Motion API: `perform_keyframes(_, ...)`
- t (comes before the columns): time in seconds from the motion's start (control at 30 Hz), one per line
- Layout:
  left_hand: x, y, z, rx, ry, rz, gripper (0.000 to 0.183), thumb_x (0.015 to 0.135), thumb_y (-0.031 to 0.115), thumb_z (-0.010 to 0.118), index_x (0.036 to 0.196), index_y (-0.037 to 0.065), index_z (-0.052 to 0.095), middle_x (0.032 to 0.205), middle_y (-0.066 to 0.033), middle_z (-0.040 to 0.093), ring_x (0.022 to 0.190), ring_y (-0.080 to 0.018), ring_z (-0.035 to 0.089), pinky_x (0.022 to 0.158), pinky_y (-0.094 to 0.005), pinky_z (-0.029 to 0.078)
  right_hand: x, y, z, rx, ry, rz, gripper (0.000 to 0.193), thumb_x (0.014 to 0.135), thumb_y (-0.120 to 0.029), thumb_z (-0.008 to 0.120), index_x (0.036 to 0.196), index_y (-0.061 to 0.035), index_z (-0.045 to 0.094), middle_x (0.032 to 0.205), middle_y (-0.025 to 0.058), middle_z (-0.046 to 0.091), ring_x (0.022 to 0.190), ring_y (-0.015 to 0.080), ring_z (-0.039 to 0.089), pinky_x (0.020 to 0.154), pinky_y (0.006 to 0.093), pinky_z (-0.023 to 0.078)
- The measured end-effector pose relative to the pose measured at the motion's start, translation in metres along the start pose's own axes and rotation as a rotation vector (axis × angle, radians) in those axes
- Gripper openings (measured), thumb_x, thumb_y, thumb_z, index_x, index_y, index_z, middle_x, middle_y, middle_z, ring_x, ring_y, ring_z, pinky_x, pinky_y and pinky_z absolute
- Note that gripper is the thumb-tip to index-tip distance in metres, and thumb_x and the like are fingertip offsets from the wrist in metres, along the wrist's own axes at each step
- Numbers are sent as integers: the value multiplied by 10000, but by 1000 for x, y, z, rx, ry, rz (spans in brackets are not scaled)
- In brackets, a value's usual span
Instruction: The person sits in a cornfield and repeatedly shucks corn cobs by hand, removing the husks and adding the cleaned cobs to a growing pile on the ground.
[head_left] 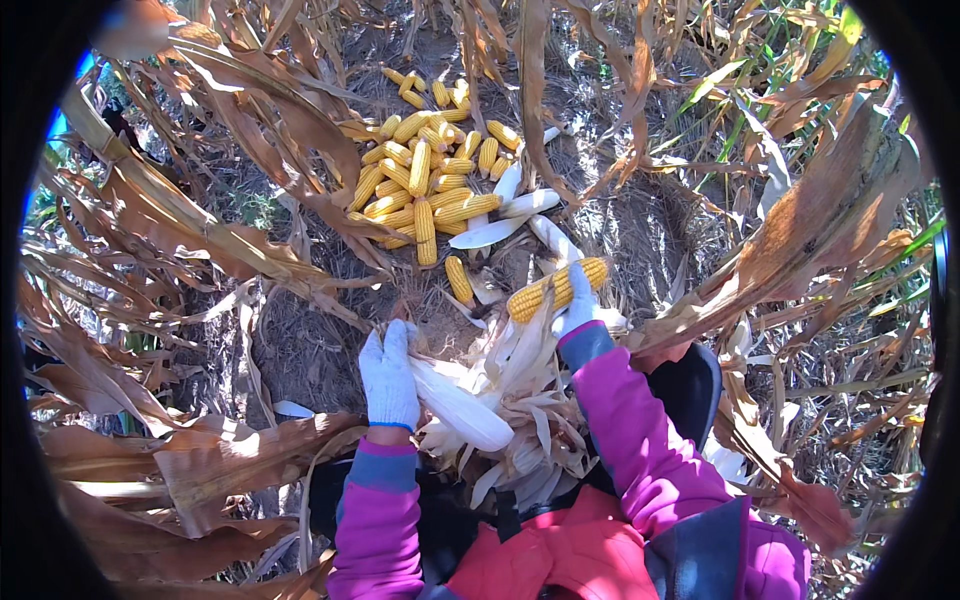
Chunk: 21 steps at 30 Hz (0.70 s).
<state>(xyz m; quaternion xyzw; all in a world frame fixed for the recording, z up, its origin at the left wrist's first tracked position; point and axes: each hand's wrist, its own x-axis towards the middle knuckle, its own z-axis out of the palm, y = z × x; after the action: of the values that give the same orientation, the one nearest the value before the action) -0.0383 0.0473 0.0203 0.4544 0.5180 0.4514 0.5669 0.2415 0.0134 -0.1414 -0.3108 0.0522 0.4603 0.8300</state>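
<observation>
My right hand (577, 303), in a white work glove, is closed around a bare yellow ear of corn (528, 300), with the thumb lying along it. The ear is held nearly level above a heap of pale loose husks (530, 400). My left hand (388, 378), also gloved, is closed at the upper end of an ear of corn still in its pale husk (462, 408), which slants down toward my lap. A single yellow ear (459, 281) lies on the soil between my hands and a pile of husked ears (420, 180).
Several ears in white husks (505, 220) lie beside the pile's right side. Dry brown corn leaves (230, 240) hang in from the left, and another broad leaf (800, 220) slants in from the right. Straw-littered soil (310, 360) spreads between the stalks.
</observation>
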Motion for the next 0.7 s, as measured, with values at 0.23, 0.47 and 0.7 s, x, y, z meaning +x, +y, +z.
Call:
perform_keyframes(0.23,-7,-5,-15,1134,-473,339,507,823,478,736,1192,137,664,1244,-140,593,1162,-364,565,980,-488,445,12,-42,3,33,9,-132,394,1003,-260,622,1324,-77,485,1204,116,592,1072,283,622,930,476,552)
perform_keyframes(0.47,-7,-18,8,479,-515,15,527,894,395,711,1257,22,627,1174,-164,650,1042,-273,651,909,-389,522,-63,-14,66,-398,-322,15,459,983,-150,628,1403,-35,484,1227,48,609,1075,140,589,946,300,487)
perform_keyframes(0.7,-19,-4,26,565,-402,148,709,784,366,802,1342,33,520,1142,-161,681,1046,-279,678,889,-392,531,-128,4,106,-668,-578,115,555,920,-136,654,1431,-24,469,1268,87,594,1144,156,572,988,302,468)
